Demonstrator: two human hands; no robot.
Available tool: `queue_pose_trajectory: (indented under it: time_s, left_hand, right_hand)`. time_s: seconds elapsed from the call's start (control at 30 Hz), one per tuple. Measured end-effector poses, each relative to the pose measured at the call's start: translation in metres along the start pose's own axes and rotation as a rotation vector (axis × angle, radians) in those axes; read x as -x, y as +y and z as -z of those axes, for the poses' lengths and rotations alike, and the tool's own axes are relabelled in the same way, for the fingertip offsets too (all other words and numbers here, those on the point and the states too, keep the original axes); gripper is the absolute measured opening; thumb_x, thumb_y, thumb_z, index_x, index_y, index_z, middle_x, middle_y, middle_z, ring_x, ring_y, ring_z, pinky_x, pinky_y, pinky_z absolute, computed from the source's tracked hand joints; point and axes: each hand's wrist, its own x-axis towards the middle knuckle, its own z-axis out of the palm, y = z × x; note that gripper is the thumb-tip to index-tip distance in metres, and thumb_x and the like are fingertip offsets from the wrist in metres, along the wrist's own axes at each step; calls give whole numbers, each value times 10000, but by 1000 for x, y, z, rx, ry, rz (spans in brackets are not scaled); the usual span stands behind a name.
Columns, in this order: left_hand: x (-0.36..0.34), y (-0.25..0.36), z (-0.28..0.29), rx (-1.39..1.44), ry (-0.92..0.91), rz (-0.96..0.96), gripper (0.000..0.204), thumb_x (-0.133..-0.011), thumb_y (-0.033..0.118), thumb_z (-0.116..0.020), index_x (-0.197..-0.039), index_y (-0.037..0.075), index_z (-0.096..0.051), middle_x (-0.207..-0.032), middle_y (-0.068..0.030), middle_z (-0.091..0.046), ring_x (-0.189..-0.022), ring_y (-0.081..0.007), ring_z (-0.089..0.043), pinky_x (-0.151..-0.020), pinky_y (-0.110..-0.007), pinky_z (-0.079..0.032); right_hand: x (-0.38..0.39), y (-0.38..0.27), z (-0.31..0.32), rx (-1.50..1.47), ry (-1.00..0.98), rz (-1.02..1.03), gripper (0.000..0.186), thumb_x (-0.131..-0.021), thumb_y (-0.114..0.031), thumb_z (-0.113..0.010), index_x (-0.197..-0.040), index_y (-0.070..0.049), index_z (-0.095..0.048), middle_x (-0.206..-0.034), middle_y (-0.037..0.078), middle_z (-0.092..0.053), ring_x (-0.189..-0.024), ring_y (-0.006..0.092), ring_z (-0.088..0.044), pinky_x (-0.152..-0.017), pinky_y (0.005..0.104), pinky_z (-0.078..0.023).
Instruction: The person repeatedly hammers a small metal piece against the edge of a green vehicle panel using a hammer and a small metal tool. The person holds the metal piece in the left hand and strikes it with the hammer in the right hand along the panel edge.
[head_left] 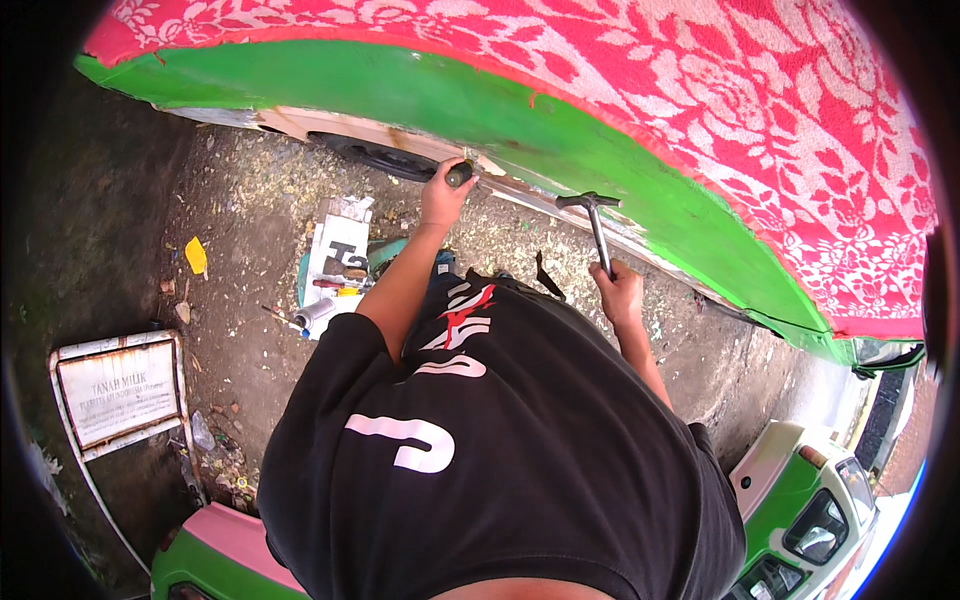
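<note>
Ahead of me stands a green vehicle body (480,110), its lower edge patched with pinkish-brown and bare areas. My left hand (443,200) is at that edge, closed around a dark round-ended tool handle (459,175); the tool's other end is hidden. Farther right, my right hand (620,292) grips a hammer (600,235) by its shaft. The hammer's head is up, close to the vehicle's lower edge in the picture; whether it touches cannot be told. A dark wheel (375,155) shows beneath the body, left of my left hand.
A red-and-white floral cloth (700,95) drapes over the vehicle. Left of my left arm, tools and a can (316,312) lie on a white printed sheet (345,215). A yellow scrap (196,256) and pale flakes litter the ground. A rusty-framed sign (120,390) and another green vehicle (785,500) stand behind.
</note>
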Motion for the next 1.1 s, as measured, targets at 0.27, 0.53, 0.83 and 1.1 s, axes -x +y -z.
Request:
queue_pose_trajectory:
  time_s: [0.27, 0.53, 0.83, 1.1]
  left_hand:
    - [-9, 6, 2, -50, -34, 11, 421, -749, 253, -818, -1104, 110, -643, -1003, -152, -697, -916, -344, -675, -756, -389, -542]
    - [-16, 33, 13, -173, -69, 71, 399, -762, 257, -801, -1103, 111, -654, -1004, -145, -696, -922, -330, -672, -777, -382, -533]
    - [3, -21, -1, -89, -141, 188, 416, -760, 196, -806, -1128, 100, -639, -974, -144, -706, -900, -308, -686, -750, -377, -529]
    - [26, -21, 0, 285, 6, 79, 401, -803, 116, -780, -1155, 58, -595, -1225, -140, -645, -1115, -259, -640, -925, -333, -501]
  right_hand:
    - [-3, -46, -10, 17, -141, 93, 271, -937, -258, -603, -1010, 3, -609, -721, 202, -588, -637, 309, -562, -622, 417, -444]
    - [-22, -108, -30, -99, -165, 503, 360, -945, -275, -616, -1234, -62, -589, -845, 213, -643, -733, 374, -641, -664, 427, -497]
    - [-46, -62, -61, 175, -185, 404, 334, -935, -305, -594, -1178, -77, -616, -796, 254, -656, -739, 425, -654, -643, 492, -517]
    - [-20, -20, -29, -225, -293, -102, 426, -918, -186, -651, -1302, -18, -574, -893, 144, -683, -749, 192, -623, -711, 313, -498]
